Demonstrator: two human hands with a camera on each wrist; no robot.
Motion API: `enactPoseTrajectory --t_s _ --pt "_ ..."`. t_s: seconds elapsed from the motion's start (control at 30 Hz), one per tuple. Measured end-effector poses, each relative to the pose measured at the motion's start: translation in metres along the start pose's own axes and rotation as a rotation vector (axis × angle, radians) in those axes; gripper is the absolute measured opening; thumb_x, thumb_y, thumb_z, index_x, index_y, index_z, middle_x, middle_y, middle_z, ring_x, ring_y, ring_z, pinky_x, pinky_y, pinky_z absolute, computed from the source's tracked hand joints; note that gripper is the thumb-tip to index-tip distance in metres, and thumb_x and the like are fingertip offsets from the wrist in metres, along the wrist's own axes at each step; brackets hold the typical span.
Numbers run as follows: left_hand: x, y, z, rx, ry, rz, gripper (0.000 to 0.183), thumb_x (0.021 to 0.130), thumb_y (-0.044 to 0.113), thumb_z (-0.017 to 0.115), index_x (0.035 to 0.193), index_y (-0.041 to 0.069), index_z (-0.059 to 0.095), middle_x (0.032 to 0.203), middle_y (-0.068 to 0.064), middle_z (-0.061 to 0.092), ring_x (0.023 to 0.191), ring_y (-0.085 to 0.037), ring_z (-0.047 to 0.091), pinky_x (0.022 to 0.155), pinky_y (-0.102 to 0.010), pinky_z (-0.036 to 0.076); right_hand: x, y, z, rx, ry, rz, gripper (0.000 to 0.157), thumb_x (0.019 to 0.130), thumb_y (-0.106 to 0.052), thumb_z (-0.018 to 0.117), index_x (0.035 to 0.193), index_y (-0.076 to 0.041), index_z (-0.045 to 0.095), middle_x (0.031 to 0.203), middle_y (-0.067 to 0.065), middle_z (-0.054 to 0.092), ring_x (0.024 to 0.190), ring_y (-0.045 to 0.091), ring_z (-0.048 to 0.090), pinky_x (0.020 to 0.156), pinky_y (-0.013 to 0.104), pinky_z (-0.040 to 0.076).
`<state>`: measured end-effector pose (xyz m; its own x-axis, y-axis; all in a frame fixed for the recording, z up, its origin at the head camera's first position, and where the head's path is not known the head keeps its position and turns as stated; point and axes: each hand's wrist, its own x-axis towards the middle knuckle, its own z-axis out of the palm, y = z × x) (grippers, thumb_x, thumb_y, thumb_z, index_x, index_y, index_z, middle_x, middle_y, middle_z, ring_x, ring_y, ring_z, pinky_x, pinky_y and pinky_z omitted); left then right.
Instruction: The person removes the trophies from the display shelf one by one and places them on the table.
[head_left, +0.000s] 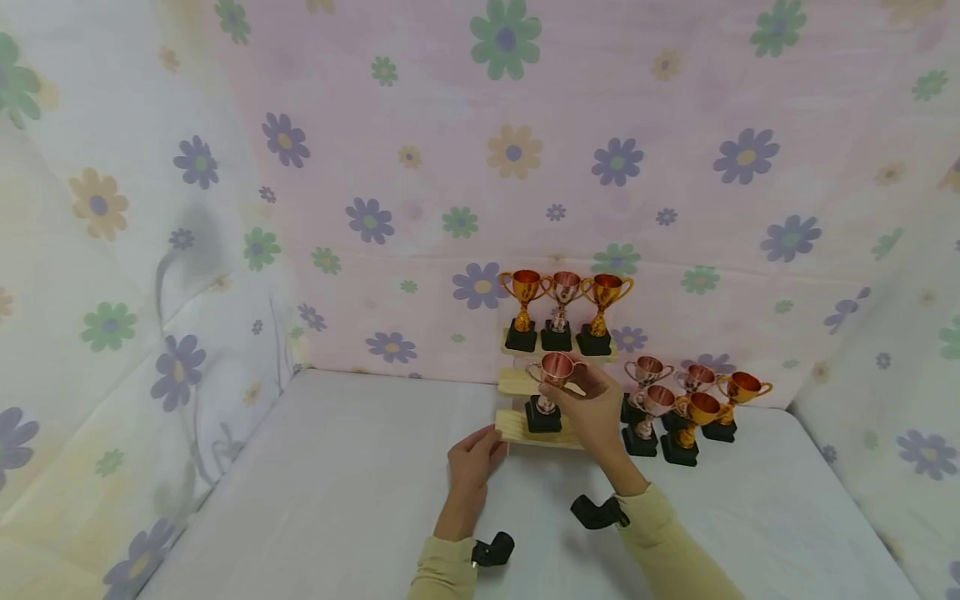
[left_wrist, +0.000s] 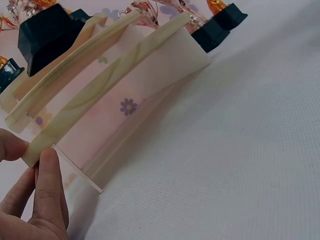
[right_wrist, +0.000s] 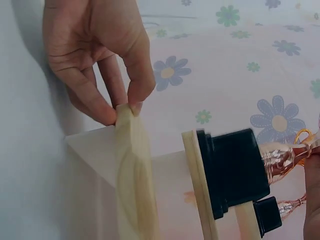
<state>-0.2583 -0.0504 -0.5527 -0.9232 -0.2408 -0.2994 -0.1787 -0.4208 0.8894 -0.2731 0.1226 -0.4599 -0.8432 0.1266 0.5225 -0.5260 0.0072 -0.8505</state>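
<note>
In the head view my right hand (head_left: 597, 410) pinches a rose-gold trophy cup (head_left: 557, 371) by its bowl and handle. The trophy is upright, its black base (head_left: 543, 416) overlapping the lower tiers of a stepped display rack (head_left: 516, 427). Seen from the right wrist, that base (right_wrist: 235, 172) is close over a wooden board (right_wrist: 196, 175). My left hand (head_left: 472, 463) pinches the left end of the front wooden board (left_wrist: 95, 90), thumb above and fingers below. On the top tier stand a gold trophy (head_left: 524, 310), a rose-gold trophy (head_left: 559, 315) and another gold trophy (head_left: 600, 312).
Right of the rack, several trophies stand grouped on the white table (head_left: 360, 483), among them a rose-gold trophy (head_left: 649, 418) and a gold trophy (head_left: 688, 432) in front. Flower-patterned cloth (head_left: 420, 167) rises behind and at both sides.
</note>
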Motion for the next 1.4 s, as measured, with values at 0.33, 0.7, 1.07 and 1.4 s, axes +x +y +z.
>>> enactPoseTrajectory --t_s 0.33,0.7,1.07,1.4 --pt "0.000 0.000 0.000 0.007 0.006 0.022 0.031 0.092 0.003 0.069 0.119 -0.013 0.067 0.103 -0.017 0.071 0.083 -0.013 0.070 0.079 -0.026 0.063 -0.032 -0.012 -0.040 -0.035 0.007 0.142 0.047 0.081 0.009 0.079 0.125 0.007 0.062 0.107 -0.010 0.071 0.094 0.007 0.070 0.080 0.024 0.062" --pt "-0.004 0.004 0.001 -0.020 -0.011 0.032 0.033 0.092 0.000 0.068 0.121 -0.016 0.064 0.101 -0.015 0.071 0.083 -0.014 0.070 0.079 -0.028 0.063 -0.077 -0.016 -0.136 -0.120 0.018 0.144 0.051 0.077 0.021 0.075 0.125 0.012 0.057 0.109 -0.011 0.072 0.089 0.005 0.069 0.074 0.020 0.061" --pt "0.003 0.001 -0.001 -0.032 0.018 0.033 0.031 0.090 0.000 0.069 0.118 -0.015 0.066 0.098 -0.015 0.071 0.081 -0.014 0.070 0.075 -0.025 0.063 -0.072 -0.013 -0.229 -0.263 0.086 0.158 0.049 0.082 0.017 0.074 0.123 -0.007 0.062 0.109 -0.016 0.068 0.093 -0.004 0.066 0.074 0.010 0.057" --pt "0.003 -0.002 0.002 -0.040 0.005 0.046 0.030 0.090 -0.001 0.069 0.117 -0.016 0.066 0.093 -0.012 0.071 0.077 -0.012 0.069 0.074 -0.024 0.063 -0.044 0.008 -0.260 -0.479 0.131 0.278 0.040 0.089 -0.008 0.079 0.123 -0.018 0.061 0.104 -0.027 0.061 0.094 -0.014 0.059 0.073 0.004 0.052"
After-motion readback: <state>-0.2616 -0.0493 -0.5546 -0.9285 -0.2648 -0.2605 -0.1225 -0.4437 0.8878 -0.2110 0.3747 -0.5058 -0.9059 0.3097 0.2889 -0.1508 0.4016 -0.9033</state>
